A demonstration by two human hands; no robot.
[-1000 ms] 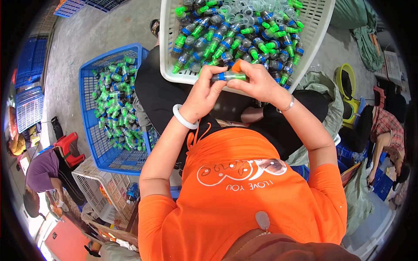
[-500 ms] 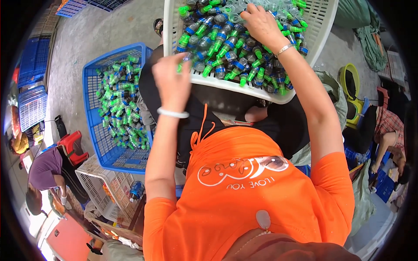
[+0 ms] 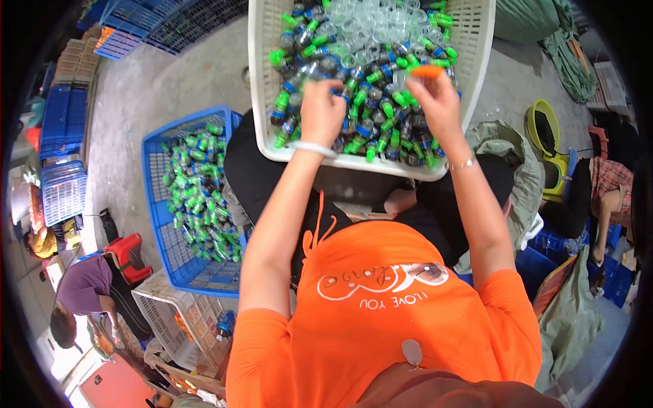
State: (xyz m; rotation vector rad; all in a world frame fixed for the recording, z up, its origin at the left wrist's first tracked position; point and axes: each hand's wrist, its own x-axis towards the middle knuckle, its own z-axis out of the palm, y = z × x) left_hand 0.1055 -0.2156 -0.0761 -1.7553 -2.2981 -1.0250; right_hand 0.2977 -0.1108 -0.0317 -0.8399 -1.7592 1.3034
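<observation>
Small dark bottles with bright green tops and blue bands fill a white slatted basket at my lap. Clear plastic caps lie heaped over the far part of the bottles. My left hand is above the basket's near left part, its fingers curled, with a blurred bottle-like shape beyond them; whether it is held I cannot tell. At the near right, my right hand has its fingers closed around a small orange rounded piece, beside a blurred clear item.
To the left on the floor stands a blue basket of similar bottles. A white crate and a bending person in purple are at lower left. Right of me are a green sack, a yellow plastic item and another person.
My right hand has drawn back from the clear caps toward the near right, and an orange piece now shows at its fingers. My left hand has moved right, over the bottles.
</observation>
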